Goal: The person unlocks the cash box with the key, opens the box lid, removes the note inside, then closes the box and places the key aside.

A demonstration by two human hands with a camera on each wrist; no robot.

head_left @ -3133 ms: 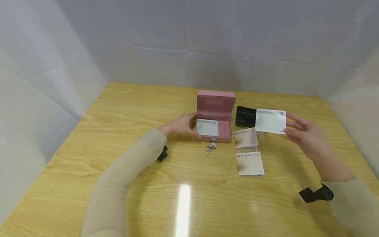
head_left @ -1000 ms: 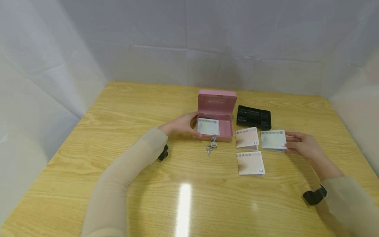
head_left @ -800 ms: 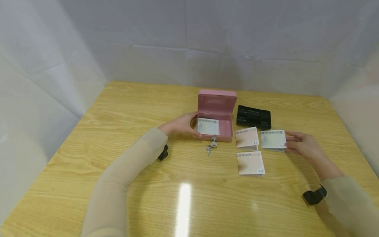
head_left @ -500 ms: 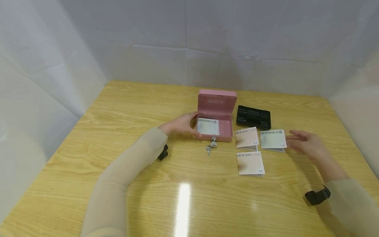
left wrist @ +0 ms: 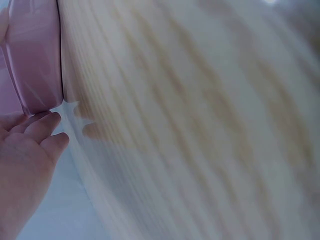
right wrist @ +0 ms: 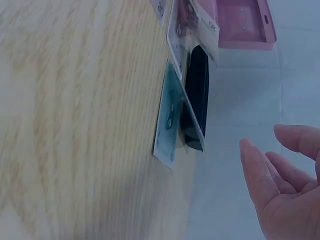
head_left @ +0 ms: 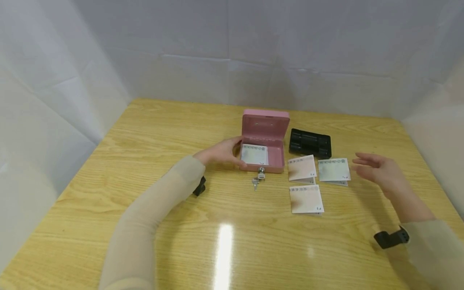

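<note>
We wore long, close-fitting beige sleeves (head_left: 156, 209) that ran down both arms to the wrists. A small black camera mount (head_left: 390, 238) was strapped at our right wrist, and another black mount (head_left: 199, 187) sat under our left wrist. Our left hand (head_left: 221, 153) and right hand (head_left: 377, 171) were bare, without rings or gloves.

I see my left hand (head_left: 221, 155) resting against the open pink cash box (head_left: 264, 141) at centre frame, while my right hand (head_left: 377, 171) hovers, fingers relaxed, just right of the folded greenish note (head_left: 333, 170) on the wooden table (head_left: 145, 161).
</note>
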